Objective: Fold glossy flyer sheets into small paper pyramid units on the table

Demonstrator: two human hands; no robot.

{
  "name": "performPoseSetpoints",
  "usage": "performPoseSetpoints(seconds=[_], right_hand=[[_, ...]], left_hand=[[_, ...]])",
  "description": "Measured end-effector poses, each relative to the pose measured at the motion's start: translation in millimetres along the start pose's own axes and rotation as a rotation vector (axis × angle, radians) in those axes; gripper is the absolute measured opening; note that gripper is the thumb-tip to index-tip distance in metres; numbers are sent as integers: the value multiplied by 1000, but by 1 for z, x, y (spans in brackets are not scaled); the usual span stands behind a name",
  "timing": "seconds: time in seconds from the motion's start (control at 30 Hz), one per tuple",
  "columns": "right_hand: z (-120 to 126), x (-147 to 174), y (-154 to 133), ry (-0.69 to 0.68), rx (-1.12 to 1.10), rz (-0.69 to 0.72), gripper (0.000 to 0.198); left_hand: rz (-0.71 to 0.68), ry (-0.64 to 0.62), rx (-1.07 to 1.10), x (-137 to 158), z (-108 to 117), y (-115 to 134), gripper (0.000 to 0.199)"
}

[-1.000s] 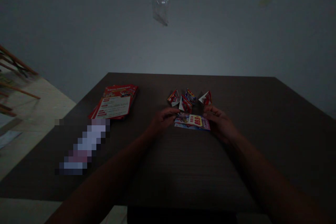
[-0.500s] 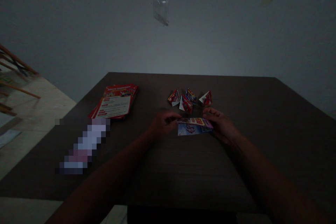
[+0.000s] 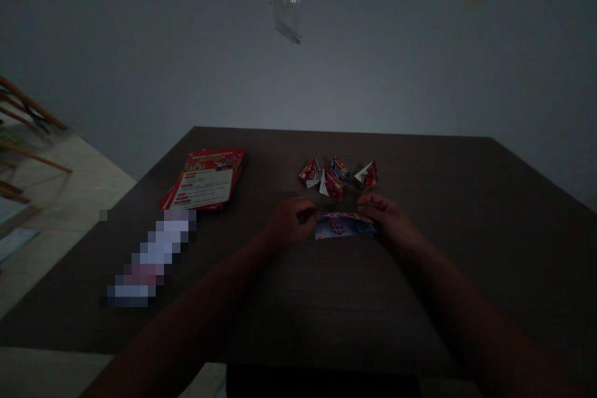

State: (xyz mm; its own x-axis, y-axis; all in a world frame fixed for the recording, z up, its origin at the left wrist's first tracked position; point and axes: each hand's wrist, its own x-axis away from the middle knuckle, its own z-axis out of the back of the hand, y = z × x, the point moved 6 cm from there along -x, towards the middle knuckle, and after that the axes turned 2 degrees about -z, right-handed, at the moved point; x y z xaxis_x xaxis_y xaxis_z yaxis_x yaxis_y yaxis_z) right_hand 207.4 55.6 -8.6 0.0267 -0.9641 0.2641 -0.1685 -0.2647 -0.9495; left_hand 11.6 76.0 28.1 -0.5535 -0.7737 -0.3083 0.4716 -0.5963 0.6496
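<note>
A printed paper flyer [image 3: 344, 226], blue and purple with a folded upper edge, lies between my hands near the middle of the table. My left hand [image 3: 293, 219] pinches its left end, fingers curled. At the right end, my right hand [image 3: 383, 216] grips the paper between thumb and fingers. Just beyond my hands stand several small folded paper shapes, among them a red and white one [image 3: 331, 184], a blue one [image 3: 340, 168] and another red and white one [image 3: 367, 175] set off to the right.
A stack of red and white printed flyers [image 3: 205, 180] lies at the table's left. Nearer me is a blurred-out pale item [image 3: 156, 255]. The dark table [image 3: 443, 174] meets a grey wall, where a clear plastic bag [image 3: 288, 3] hangs. Wooden furniture legs [image 3: 35, 106] stand at far left.
The flyer's upper flap, which showed a pink and yellow face, now tilts so that mostly the blue side shows. Both hands stay on its ends with small finger shifts.
</note>
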Motion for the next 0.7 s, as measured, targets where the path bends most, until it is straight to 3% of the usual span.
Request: performPoseSetpoints(seconds=[0.27, 0.53, 0.63, 0.7], right_hand=[[8, -1, -7, 79, 258, 137, 21], [7, 31, -45, 322, 582, 588, 13], [-4, 49, -57, 298, 675, 749, 7], [-16, 56, -60, 195, 786, 841, 9]], left_hand=[[19, -27, -41, 0, -5, -4, 21], [22, -73, -90, 0, -7, -3, 26], [1, -103, -120, -1, -10, -3, 25], [-19, -111, -122, -1, -10, -3, 24]])
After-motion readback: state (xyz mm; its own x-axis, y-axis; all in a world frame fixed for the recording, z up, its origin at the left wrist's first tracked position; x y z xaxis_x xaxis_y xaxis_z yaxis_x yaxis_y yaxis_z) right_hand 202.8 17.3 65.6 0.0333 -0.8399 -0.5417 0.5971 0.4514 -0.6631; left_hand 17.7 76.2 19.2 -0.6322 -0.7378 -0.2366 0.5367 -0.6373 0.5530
